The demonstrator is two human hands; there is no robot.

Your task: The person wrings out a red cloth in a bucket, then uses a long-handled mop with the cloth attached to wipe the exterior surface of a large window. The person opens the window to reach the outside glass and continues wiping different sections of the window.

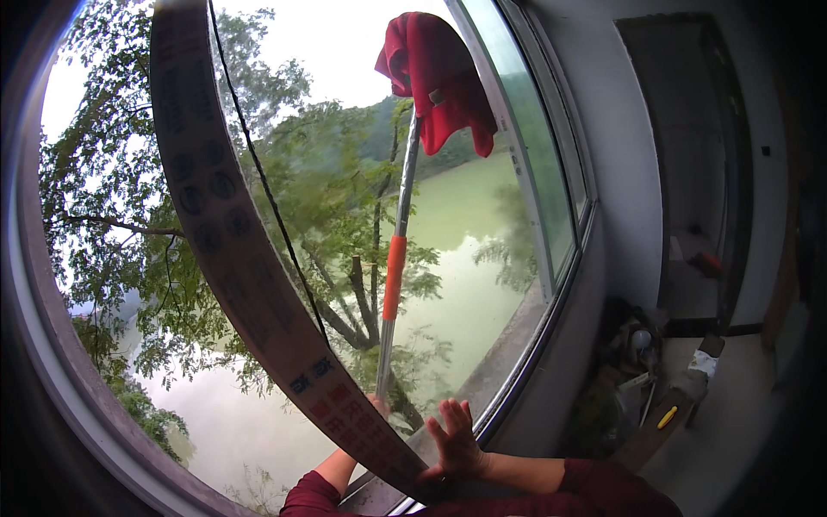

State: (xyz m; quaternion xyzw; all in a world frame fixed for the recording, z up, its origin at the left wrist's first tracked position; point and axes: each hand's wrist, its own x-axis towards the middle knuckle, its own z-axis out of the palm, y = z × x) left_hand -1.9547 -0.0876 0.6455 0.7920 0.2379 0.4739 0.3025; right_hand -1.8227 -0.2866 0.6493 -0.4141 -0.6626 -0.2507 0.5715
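Observation:
A metal pole (406,185) with an orange sleeve (394,277) stands nearly upright outside the open window. Red cloth (438,77) drapes over its top end. My left hand (378,402) closes round the pole's lower end, partly hidden behind a long cardboard strip (250,250). That strip, printed on its face, runs from the top left down to my right forearm. Close to its lower end, my right hand (455,441) is raised with the fingers spread and holds nothing. Its thumb side overlaps the strip's edge; whether they touch I cannot tell.
A sliding glass pane (538,164) and the window frame (564,297) border the opening on the right. A dark cord (267,189) hangs beside the strip. Trees and green water lie outside. Indoors, a wooden plank (655,431) bears a yellow-handled tool (667,418), near a doorway (689,164).

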